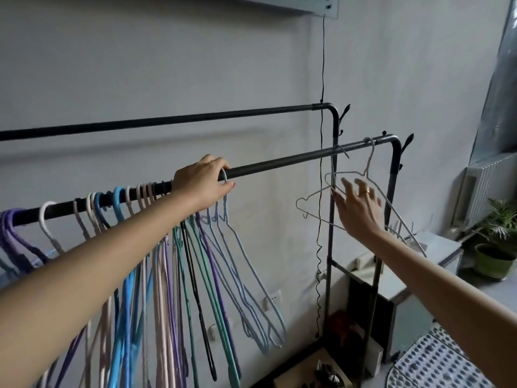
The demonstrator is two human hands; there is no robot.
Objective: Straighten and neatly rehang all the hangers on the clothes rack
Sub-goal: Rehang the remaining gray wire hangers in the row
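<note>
A black clothes rack has a near rail (279,162) and a far rail (167,121). Several coloured hangers (173,275) hang bunched on the left half of the near rail. My left hand (202,182) is curled over the near rail at the right end of the bunch, pinching the hook of a pale blue hanger (246,264). Two white wire hangers (361,177) hang askew near the rail's right end. My right hand (359,208) reaches toward them with fingers spread, touching or just short of the wires.
A black cord (321,175) hangs down the wall behind the rack. A white cabinet (391,287) stands behind the rack's right post, a potted plant (495,247) at far right. Boxes lie on the rack's base (321,368). A patterned board (436,362) is at lower right.
</note>
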